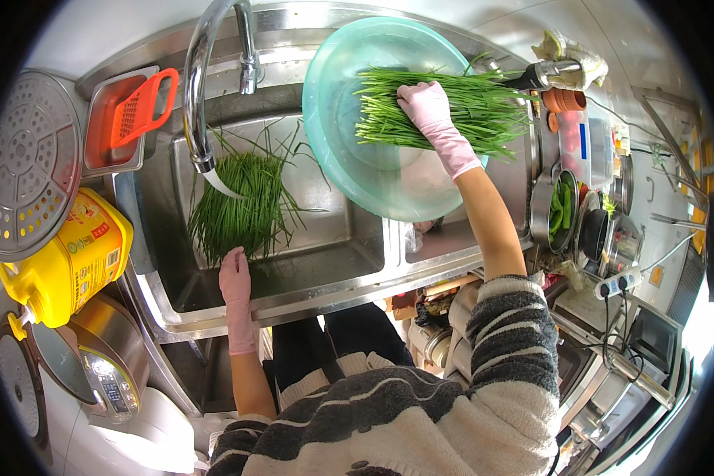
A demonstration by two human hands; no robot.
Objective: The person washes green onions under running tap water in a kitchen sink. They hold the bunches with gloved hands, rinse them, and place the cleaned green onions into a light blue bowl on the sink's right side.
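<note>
My right hand (425, 107), in a pink glove, is closed on a large bundle of garlic chives (482, 107) above a translucent green plastic basin (339, 160). Their pale cut ends point left. The basin rests over the divider and right part of a steel double sink (309, 268). In the left bowl lies a second heap of chives (238, 208), and water runs onto it from a curved chrome faucet (196, 101). My left hand (235, 276), also pink-gloved, is at the heap's near edge; its fingertips are partly against the leaves, and no grip shows.
Left of the sink are a steel tray (95, 113) with an orange plastic basket (134, 122), a perforated steamer plate (21, 154), a yellow jug (89, 256) and a rice cooker (110, 357). On the right stand a pot of green peppers (562, 208) and a power strip (619, 282).
</note>
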